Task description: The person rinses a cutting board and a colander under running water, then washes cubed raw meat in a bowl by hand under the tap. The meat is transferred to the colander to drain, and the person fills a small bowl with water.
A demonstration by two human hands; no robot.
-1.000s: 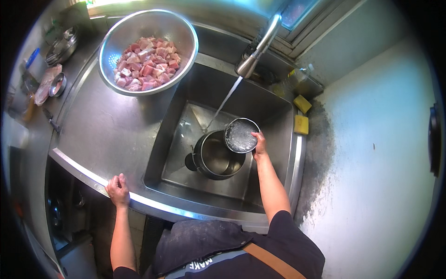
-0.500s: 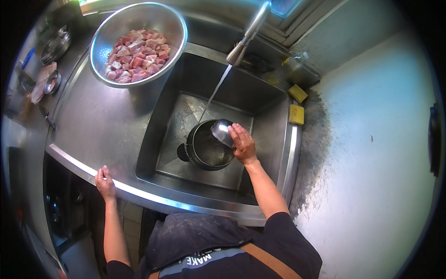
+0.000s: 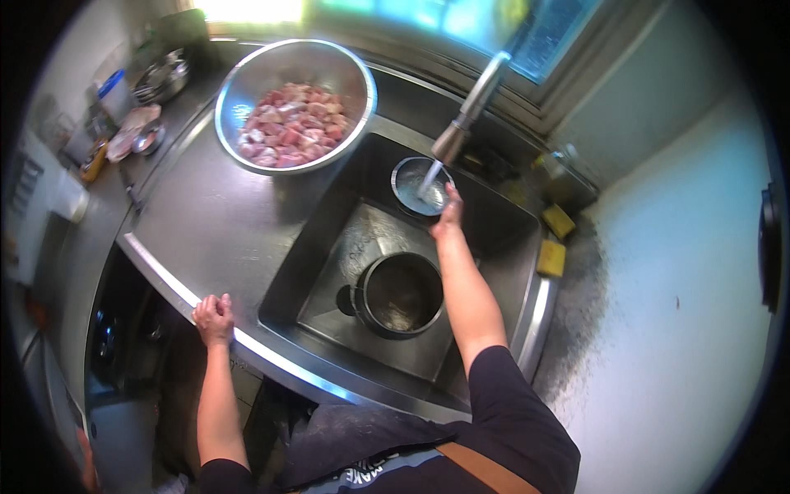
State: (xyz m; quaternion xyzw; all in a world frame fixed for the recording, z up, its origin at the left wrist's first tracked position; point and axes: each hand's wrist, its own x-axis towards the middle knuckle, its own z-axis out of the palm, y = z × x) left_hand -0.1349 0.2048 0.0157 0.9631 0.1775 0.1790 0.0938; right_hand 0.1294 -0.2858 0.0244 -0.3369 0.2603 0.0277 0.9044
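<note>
My right hand (image 3: 449, 212) grips the rim of a small metal bowl (image 3: 402, 188), holding it upright beneath the faucet (image 3: 455, 136). Water runs from the spout into this bowl. A dark round pot (image 3: 403, 333) with a side handle stands on the sink floor below, nearer to me; the bowl is apart from it. Resting at the counter's front edge, left of the sink, my left hand (image 3: 214, 319) has its fingers curled in, with nothing visible in them.
A large metal bowl (image 3: 355, 76) of raw meat cubes (image 3: 295, 125) stands on the counter left of the sink (image 3: 288, 284). Two yellow sponges (image 3: 551, 258) lie on the right rim. Bowls and a ladle-like tool (image 3: 149, 138) sit at far left; a wall rises on the right.
My right hand has lifted the small bowl from over the pot, moved it away from me under the stream and turned it upright. The view has shifted; my left hand stays at the counter edge.
</note>
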